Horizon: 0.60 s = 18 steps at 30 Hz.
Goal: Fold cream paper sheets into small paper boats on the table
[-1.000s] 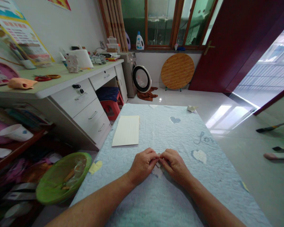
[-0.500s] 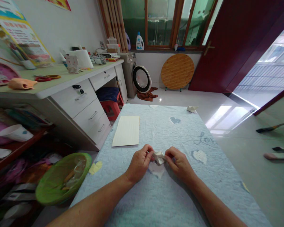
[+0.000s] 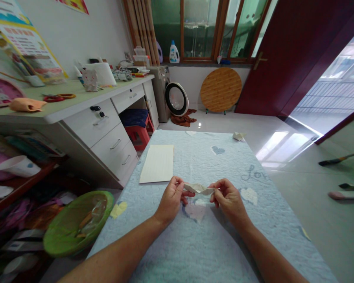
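A small piece of folded white paper (image 3: 199,188) is stretched between my two hands, just above the table. My left hand (image 3: 171,199) pinches its left end between thumb and fingers. At the other end, my right hand (image 3: 228,201) grips it the same way. The paper looks long and narrow, with creases at its middle. Left of centre lies a pad of lined paper (image 3: 157,164). Another small folded paper piece (image 3: 238,136) rests at the table's far right corner.
A light blue cloth with hearts (image 3: 188,243) covers the table. To the left stand a green basket (image 3: 54,236) and a white desk (image 3: 106,133) bearing scissors (image 3: 53,98). Beyond the table are a red stool (image 3: 140,135) and an open washing machine (image 3: 162,94).
My hands have moved apart, drawing the folded paper out longer and flatter between them. The left hand went slightly left, the right hand slightly right. The pad stays put.
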Available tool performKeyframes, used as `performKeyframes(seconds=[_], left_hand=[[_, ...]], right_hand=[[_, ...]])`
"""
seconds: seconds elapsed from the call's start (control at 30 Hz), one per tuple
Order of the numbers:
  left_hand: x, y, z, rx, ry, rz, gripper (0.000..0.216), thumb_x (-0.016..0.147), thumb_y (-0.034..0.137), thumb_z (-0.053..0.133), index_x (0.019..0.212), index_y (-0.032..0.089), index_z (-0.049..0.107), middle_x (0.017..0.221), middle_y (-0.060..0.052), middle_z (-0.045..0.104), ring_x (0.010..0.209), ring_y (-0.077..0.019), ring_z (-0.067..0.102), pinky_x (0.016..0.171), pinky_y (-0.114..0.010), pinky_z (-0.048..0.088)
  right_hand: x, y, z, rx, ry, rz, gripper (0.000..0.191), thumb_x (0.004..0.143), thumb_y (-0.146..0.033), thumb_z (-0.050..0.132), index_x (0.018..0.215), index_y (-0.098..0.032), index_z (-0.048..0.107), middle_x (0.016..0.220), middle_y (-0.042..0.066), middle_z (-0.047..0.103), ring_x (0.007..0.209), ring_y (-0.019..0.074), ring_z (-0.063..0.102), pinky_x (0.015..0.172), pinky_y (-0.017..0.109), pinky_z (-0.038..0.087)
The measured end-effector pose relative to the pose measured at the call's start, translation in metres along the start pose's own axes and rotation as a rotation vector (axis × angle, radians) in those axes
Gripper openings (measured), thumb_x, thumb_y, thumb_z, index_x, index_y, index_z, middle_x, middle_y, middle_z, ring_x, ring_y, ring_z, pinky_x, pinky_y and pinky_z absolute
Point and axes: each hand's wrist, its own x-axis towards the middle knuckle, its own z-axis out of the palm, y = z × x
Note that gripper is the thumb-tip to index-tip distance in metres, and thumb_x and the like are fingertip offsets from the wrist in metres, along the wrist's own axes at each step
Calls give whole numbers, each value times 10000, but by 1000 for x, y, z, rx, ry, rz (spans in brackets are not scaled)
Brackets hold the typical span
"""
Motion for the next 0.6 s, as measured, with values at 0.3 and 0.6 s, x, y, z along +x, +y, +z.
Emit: performKeyframes(seconds=[0.3,0.6], left_hand=[[0,1,-1,-139,-8,-32,401,851,532,629,915,220,385,936,-38,722,779,-178,727,669,-271,538],[-4,3,-1,-61,-87,43,296,917,474,555,934,216,411,965,-46,710,798,-168,694,741,-311,528]], right_hand=[[-3,0,2,-237,-96,-136,310,731,-227,615,1036,-207,571,821,-4,580,635,123,538,582,248,443],[-3,-9,0,-366,-172,-223,78,819,-257,621,824,-208,681,783,5,563,677,138,552,597,244,421]])
